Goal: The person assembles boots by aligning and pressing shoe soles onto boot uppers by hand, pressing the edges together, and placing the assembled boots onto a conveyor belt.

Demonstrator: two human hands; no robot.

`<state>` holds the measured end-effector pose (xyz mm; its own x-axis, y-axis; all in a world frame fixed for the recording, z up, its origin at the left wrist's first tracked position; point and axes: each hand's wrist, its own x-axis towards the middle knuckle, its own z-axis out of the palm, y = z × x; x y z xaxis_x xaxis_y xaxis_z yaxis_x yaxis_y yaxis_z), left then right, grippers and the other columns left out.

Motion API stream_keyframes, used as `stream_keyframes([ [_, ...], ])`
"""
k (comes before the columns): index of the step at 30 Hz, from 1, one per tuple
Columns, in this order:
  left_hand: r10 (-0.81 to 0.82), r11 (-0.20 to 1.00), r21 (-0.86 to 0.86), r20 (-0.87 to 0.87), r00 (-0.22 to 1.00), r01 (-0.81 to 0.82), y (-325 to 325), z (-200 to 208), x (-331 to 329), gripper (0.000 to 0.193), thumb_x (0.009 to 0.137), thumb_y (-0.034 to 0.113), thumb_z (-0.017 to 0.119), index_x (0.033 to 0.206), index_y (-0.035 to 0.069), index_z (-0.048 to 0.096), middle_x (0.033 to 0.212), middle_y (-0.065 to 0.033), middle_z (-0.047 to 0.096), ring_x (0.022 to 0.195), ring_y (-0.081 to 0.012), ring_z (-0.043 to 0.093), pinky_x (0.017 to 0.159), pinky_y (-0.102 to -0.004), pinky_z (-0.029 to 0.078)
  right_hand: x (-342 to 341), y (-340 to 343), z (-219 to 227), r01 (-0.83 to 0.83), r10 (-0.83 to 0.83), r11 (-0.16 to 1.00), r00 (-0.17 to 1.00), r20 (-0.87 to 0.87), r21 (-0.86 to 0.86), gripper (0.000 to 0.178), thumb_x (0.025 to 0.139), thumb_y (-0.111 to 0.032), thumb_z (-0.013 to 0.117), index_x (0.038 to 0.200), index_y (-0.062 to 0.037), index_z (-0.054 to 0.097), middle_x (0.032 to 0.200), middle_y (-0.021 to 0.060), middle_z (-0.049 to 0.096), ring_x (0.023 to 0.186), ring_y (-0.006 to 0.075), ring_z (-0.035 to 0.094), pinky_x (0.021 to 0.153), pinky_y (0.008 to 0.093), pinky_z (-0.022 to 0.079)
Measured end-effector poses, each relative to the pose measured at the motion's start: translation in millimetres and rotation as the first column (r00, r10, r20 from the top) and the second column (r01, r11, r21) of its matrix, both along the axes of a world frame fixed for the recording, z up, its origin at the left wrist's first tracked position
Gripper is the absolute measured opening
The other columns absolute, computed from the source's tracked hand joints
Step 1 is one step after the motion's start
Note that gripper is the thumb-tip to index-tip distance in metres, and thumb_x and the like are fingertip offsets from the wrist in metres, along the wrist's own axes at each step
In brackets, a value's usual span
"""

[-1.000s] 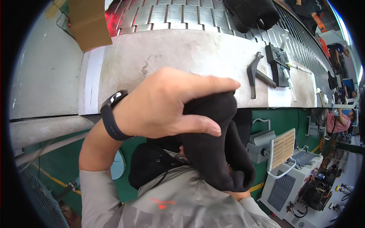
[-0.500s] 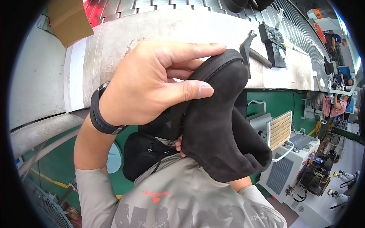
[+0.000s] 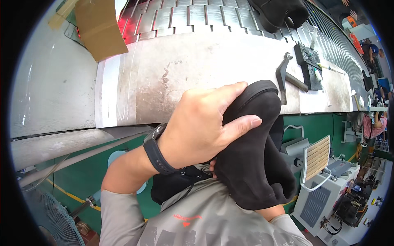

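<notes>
A black ankle boot (image 3: 250, 160) is held in front of my chest. Its toe points up, and its open shaft faces the lower right. My left hand (image 3: 207, 121), with a dark watch on the wrist, is closed on the toe end. Its thumb presses on the upper, and its fingers reach over the sole edge (image 3: 256, 90). Most of my right hand is hidden behind the boot. Only some fingertips of my right hand (image 3: 213, 168) show, curled around the sole side, and the right forearm emerges below the shaft.
On the worktable (image 3: 197, 61) lies a hammer (image 3: 283, 76) beside a black block (image 3: 308, 67) and syringe-like tubes (image 3: 322, 84). More dark boots (image 3: 281, 12) stand on the metal slat conveyor (image 3: 180, 18). Cardboard (image 3: 100, 30) is at left; a machine (image 3: 320, 197) stands at right.
The boot and both my hands sit a little lower and further right in the picture, along with a shift of the whole view. The left hand keeps its grip on the toe.
</notes>
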<state>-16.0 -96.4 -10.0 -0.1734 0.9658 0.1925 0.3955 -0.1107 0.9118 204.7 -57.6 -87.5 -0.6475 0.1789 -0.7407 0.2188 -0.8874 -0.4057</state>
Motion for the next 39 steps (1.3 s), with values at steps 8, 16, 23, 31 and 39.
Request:
stream_keyframes([
  [8, 0.094, 0.975, 0.224, -0.383, 0.919, -0.006, 14, 4, -6, 0.072, 0.086, 0.032, 0.093, 0.144, -0.001, 0.067, 0.101, -0.0199, 0.079, 0.086, -0.0276, 0.081, 0.08, -0.0334, 0.063, 27, 1, 24, 0.122, -0.128, 0.984, 0.991, -0.034, -0.132, 0.035, 0.115, -0.017, 0.055, 0.146, -0.002, 0.053, 0.119, 0.013, 0.071, 0.103, 0.0178, 0.072, 0.091, 0.0289, 0.059],
  [16, -0.085, 0.962, 0.19, -0.472, 0.877, 0.195, 29, 9, -15, 0.091, 0.085, 0.038, 0.094, 0.159, 0.004, 0.054, 0.11, -0.015, 0.077, 0.095, -0.0249, 0.076, 0.076, -0.0379, 0.061, 39, -2, 34, 0.129, -0.144, 0.983, 0.984, -0.108, -0.134, 0.035, 0.115, -0.017, 0.055, 0.146, -0.0024, 0.054, 0.12, 0.0119, 0.071, 0.104, 0.0168, 0.072, 0.092, 0.0274, 0.058],
  [23, -0.132, 0.987, 0.119, 0.256, 0.958, 0.105, -2, -14, 25, 0.094, 0.083, -0.002, 0.092, 0.164, -0.001, 0.045, 0.134, -0.0207, 0.072, 0.12, -0.023, 0.073, 0.093, -0.0337, 0.066, 46, -7, 31, 0.097, -0.111, 0.991, 0.98, -0.164, -0.093, 0.03, 0.115, -0.018, 0.055, 0.139, 0.0001, 0.056, 0.117, 0.0146, 0.07, 0.102, 0.0215, 0.072, 0.091, 0.0317, 0.059],
  [31, -0.108, 0.979, -0.099, 0.483, 0.869, 0.177, -2, -15, 18, 0.07, 0.089, -0.011, 0.079, 0.155, -0.004, 0.057, 0.126, -0.0203, 0.076, 0.111, -0.0184, 0.074, 0.089, -0.0308, 0.067, 45, -9, 25, 0.045, -0.059, 0.994, 0.988, -0.144, -0.095, 0.027, 0.115, -0.018, 0.056, 0.132, 0.003, 0.058, 0.114, 0.0176, 0.069, 0.1, 0.0268, 0.071, 0.089, 0.0366, 0.06],
  [39, -0.059, 0.995, -0.049, 0.441, 0.895, 0.09, -8, -20, 32, 0.068, 0.092, -0.01, 0.078, 0.156, -0.003, 0.057, 0.127, -0.0204, 0.076, 0.111, -0.018, 0.074, 0.09, -0.0305, 0.066, 39, -9, 18, 0.019, -0.031, 0.996, 0.99, -0.139, -0.085, 0.027, 0.115, -0.019, 0.056, 0.124, 0.0059, 0.06, 0.11, 0.0207, 0.068, 0.099, 0.0321, 0.07, 0.087, 0.0414, 0.061],
])
